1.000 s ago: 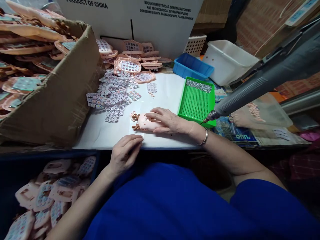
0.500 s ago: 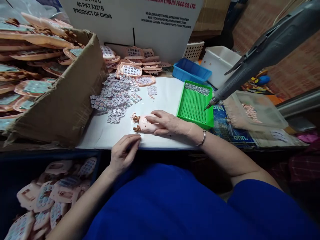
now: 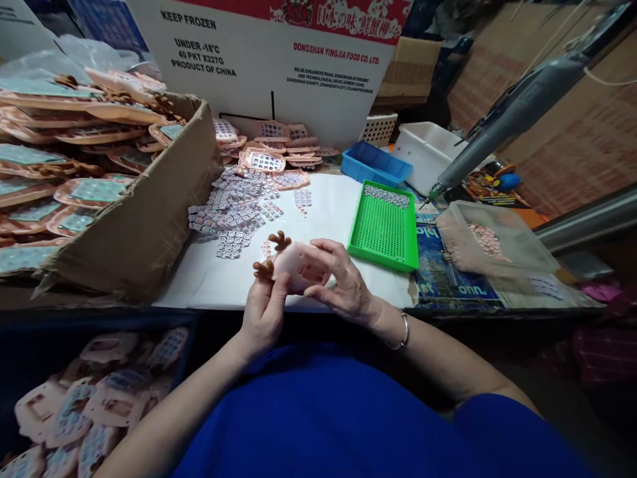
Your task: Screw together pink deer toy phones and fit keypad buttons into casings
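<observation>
Both hands hold a pink plastic toy shell [image 3: 292, 260] with brown antlers, raised near the front edge of the white work surface [image 3: 328, 206]. My left hand [image 3: 263, 307] grips its antlered end, thumb on the near side. At the other end, the fingers and thumb of my right hand [image 3: 346, 282] close around the shell. A rectangular recess shows in the shell's face, beside the right fingers. Small pale pieces lie partly hidden behind the antlers. Beyond the hands is a pile of keypad button sheets [image 3: 233, 206].
A cardboard box [image 3: 164, 192] of pink shells stands left, with more shells [image 3: 263, 159] at the back. On the right are a green tray [image 3: 383, 226] with screws, a hanging electric screwdriver [image 3: 478, 146], a blue bin [image 3: 375, 162] and a clear tub [image 3: 497, 239].
The pink shell has been lifted off the surface and turned, now showing its recessed side. My left hand has closed on its antlered end. The camera view has tilted up.
</observation>
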`<move>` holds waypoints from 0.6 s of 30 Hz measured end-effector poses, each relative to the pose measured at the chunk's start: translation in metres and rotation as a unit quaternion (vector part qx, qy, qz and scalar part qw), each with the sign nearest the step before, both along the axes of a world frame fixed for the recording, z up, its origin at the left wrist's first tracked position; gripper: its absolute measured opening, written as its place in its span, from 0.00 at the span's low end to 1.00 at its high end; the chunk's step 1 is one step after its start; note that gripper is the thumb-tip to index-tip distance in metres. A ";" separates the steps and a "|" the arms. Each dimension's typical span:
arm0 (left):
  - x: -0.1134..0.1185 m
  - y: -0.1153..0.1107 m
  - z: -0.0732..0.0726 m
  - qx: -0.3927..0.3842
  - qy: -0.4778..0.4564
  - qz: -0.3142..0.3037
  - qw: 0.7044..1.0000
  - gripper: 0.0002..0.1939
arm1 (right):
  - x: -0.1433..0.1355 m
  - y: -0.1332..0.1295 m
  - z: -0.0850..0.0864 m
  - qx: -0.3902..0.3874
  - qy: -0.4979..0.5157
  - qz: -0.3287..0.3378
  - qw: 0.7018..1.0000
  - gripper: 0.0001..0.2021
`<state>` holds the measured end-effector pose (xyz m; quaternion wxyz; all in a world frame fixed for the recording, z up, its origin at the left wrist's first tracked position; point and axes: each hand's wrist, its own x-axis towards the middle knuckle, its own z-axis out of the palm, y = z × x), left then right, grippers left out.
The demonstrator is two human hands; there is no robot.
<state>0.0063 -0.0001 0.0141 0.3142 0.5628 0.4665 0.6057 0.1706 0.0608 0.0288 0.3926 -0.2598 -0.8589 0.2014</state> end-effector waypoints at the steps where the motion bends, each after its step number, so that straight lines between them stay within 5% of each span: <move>1: -0.001 -0.001 0.001 0.025 0.044 -0.024 0.998 0.19 | 0.002 -0.001 0.004 -0.027 0.024 0.002 0.999 0.29; 4: -0.003 -0.005 0.002 0.074 0.115 -0.107 0.985 0.20 | 0.008 0.001 0.018 -0.092 0.053 0.031 0.994 0.22; 7: 0.001 -0.006 0.002 0.069 0.108 -0.104 0.986 0.20 | 0.009 0.002 0.026 -0.108 0.055 0.035 0.992 0.20; 12: 0.010 -0.005 0.001 -0.038 -0.004 -0.077 0.996 0.20 | 0.008 0.002 0.024 -0.179 0.060 0.001 0.982 0.22; 18: 0.013 -0.004 0.002 -0.137 -0.136 -0.109 0.975 0.21 | 0.007 -0.003 0.022 -0.329 0.071 -0.014 0.942 0.16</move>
